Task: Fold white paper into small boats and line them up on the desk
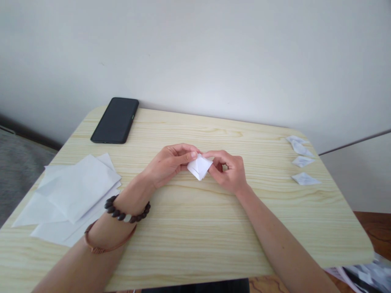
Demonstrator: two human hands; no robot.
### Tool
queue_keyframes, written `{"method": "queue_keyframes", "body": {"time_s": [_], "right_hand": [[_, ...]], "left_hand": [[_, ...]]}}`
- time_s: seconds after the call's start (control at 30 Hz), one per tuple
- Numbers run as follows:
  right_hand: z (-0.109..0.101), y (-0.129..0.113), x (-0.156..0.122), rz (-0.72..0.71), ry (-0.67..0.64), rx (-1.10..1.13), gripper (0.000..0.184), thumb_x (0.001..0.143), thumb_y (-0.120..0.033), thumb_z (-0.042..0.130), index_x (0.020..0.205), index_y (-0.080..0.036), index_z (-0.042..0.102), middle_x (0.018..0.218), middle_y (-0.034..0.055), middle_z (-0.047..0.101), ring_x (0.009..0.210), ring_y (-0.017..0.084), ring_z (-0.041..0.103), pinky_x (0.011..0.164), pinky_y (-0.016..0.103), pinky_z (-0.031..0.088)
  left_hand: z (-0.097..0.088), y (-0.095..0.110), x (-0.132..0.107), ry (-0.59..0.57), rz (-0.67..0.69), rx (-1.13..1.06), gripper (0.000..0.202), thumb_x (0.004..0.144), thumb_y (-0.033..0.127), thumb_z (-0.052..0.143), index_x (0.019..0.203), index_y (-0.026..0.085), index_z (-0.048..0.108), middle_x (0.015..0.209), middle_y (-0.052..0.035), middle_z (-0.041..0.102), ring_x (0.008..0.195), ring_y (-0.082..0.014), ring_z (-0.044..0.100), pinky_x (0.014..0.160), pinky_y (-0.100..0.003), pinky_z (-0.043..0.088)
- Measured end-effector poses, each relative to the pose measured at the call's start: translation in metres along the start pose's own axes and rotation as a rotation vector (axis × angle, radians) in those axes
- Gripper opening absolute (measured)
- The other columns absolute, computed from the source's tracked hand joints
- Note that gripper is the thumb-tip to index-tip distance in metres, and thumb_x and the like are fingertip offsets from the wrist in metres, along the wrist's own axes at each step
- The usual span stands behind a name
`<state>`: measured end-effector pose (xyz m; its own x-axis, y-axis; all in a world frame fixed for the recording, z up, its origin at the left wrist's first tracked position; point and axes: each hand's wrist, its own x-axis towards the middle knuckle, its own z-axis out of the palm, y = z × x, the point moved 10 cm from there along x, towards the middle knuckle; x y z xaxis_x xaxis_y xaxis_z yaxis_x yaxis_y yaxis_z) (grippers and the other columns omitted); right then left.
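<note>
A small piece of folded white paper (199, 167), diamond-shaped with crease lines, is held just above the middle of the table. My left hand (171, 162) pinches its upper left edge between thumb and fingers. On the other side, my right hand (228, 169) has its index finger at the top corner and its thumb by the right corner, closed on the paper. Some fingertips of both hands are hidden behind the paper. Dark beads and a brown cord circle my left wrist.
Loose white paper sheets (82, 187) lie overlapping at the left. A black tablet (116, 120) rests at the back left near the wall (195, 57). Several small folded paper pieces (305, 179) line the right side of the wood-grain table (195, 244).
</note>
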<state>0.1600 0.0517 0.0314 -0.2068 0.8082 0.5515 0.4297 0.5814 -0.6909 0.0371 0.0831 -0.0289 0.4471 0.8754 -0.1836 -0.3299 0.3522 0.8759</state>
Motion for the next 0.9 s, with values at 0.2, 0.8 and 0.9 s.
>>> {"method": "queue_keyframes", "body": {"time_s": [0.2, 0.8, 0.9], "right_hand": [[-0.003, 0.000, -0.001, -0.012, 0.014, 0.014, 0.014, 0.078, -0.017, 0.059, 0.085, -0.020, 0.070, 0.044, -0.0096, 0.049, 0.036, 0.004, 0.039, 0.041, 0.016, 0.033], [0.000, -0.015, 0.000, -0.150, -0.025, -0.076, 0.013, 0.079, -0.015, 0.057, 0.086, -0.021, 0.067, 0.052, -0.0077, 0.056, 0.042, 0.005, 0.046, 0.046, 0.017, 0.037], [0.001, -0.014, -0.001, -0.146, -0.023, -0.090, 0.011, 0.078, -0.017, 0.059, 0.084, -0.022, 0.067, 0.053, -0.0073, 0.058, 0.043, 0.005, 0.048, 0.047, 0.018, 0.038]], "left_hand": [[0.001, -0.001, -0.001, -0.001, -0.008, 0.004, 0.021, 0.064, 0.027, 0.084, 0.076, 0.015, 0.073, 0.081, -0.0035, 0.072, 0.073, -0.0134, 0.062, 0.067, -0.025, 0.050], [0.007, -0.003, -0.002, -0.059, -0.043, 0.025, 0.023, 0.064, 0.030, 0.085, 0.076, 0.014, 0.072, 0.080, -0.0035, 0.072, 0.074, -0.0138, 0.063, 0.070, -0.026, 0.050], [0.006, -0.003, -0.002, -0.042, -0.046, 0.044, 0.025, 0.064, 0.031, 0.085, 0.076, 0.014, 0.072, 0.081, -0.0044, 0.072, 0.074, -0.0143, 0.063, 0.070, -0.026, 0.050]]}}
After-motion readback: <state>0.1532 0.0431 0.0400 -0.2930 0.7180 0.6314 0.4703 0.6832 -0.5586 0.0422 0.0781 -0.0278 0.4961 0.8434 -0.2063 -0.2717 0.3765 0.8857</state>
